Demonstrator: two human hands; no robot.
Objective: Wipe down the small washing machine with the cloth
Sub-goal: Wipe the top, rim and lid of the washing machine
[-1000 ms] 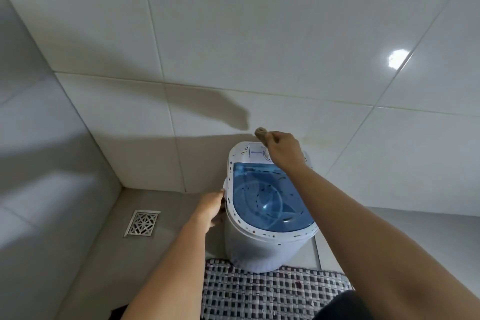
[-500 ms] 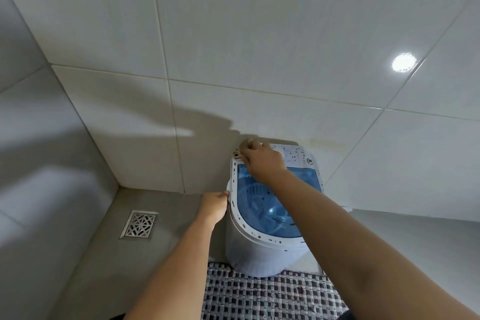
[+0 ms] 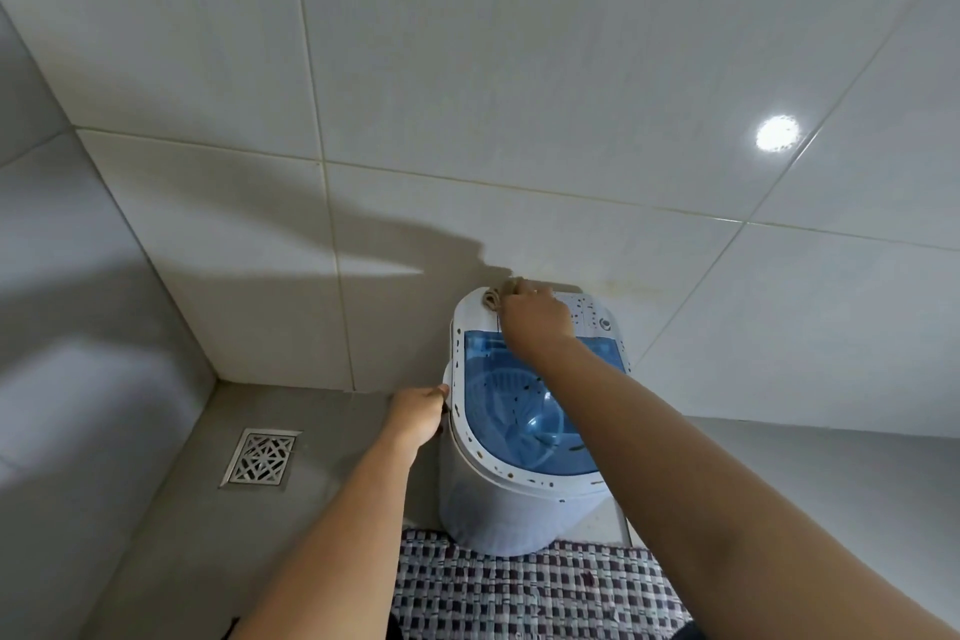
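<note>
A small white washing machine (image 3: 483,499) with a clear blue lid (image 3: 524,416) stands on the floor against the tiled wall. Dark specks dot its white rim. My right hand (image 3: 535,322) is closed on a bunched tan cloth (image 3: 496,295), which presses on the back left corner of the machine's top, beside the control panel (image 3: 592,314). My left hand (image 3: 418,413) grips the machine's left side just under the rim.
A metal floor drain (image 3: 261,457) lies to the left on the grey floor. A checked woven mat (image 3: 524,592) lies in front of the machine. Tiled walls close the corner behind and to the left.
My right hand with the cloth has moved left along the back of the machine's top, from the control panel to the back left corner. My left hand stays on the left side.
</note>
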